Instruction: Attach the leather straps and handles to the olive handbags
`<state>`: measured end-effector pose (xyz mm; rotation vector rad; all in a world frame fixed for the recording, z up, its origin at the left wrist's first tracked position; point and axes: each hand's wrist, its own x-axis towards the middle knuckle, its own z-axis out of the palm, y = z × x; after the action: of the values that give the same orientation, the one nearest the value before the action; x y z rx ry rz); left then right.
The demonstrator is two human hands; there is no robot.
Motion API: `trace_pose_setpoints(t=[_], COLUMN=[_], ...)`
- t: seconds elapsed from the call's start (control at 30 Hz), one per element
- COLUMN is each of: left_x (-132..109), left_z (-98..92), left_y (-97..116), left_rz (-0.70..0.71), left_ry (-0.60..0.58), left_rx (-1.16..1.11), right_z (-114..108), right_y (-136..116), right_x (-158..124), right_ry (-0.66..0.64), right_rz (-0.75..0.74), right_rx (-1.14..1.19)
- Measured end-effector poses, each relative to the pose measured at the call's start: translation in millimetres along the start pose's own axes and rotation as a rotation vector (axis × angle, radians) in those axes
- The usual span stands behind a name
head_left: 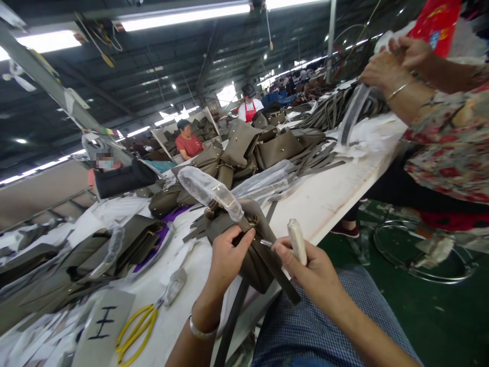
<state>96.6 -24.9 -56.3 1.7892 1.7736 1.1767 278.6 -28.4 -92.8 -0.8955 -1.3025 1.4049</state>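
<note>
An olive-brown leather bag (263, 272) rests at the table edge, over the lap. Its handle (208, 191) is wrapped in clear plastic and arches up to the left. My left hand (229, 252) is closed on the bag near a small gold fitting, thumb and fingers pinched together. My right hand (311, 272) grips a tool with a whitish wrapped handle (297, 240), its thin metal shaft pointing left at the bag beside the fitting. A flat strap (284, 285) hangs down between the two hands.
Yellow-handled scissors (137, 331) lie at lower left beside a box (109, 318) with black marks. Bags (240, 142) are piled across the white table (328, 193). At right, a person's hands (393, 63) hold a plastic-wrapped strap. More people sit behind.
</note>
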Motion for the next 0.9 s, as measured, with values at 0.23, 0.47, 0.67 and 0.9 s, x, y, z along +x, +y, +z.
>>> trace_pose_setpoints(t=[0.23, 0.47, 0.67, 0.9], left_x=[-5, -12, -21, -20], left_z=[2.3, 10.9, 12.6, 8.4], left_y=[6, 8, 5, 3], left_rz=[0.005, 0.032, 0.033, 0.085], left_ry=[0.036, 0.131, 0.186, 0.148], left_rx=[0.004, 0.021, 0.087, 0.158], right_z=[16, 25, 33, 41], right_y=[-1, 1, 6, 10], right_x=[-2, -5, -7, 0], right_ry=[0.043, 0.039, 0.062, 0.143], right_rz=[-0.183, -0.270, -0.241, -0.138], right_rx=[-0.296, -0.408, -0.431, -0.291])
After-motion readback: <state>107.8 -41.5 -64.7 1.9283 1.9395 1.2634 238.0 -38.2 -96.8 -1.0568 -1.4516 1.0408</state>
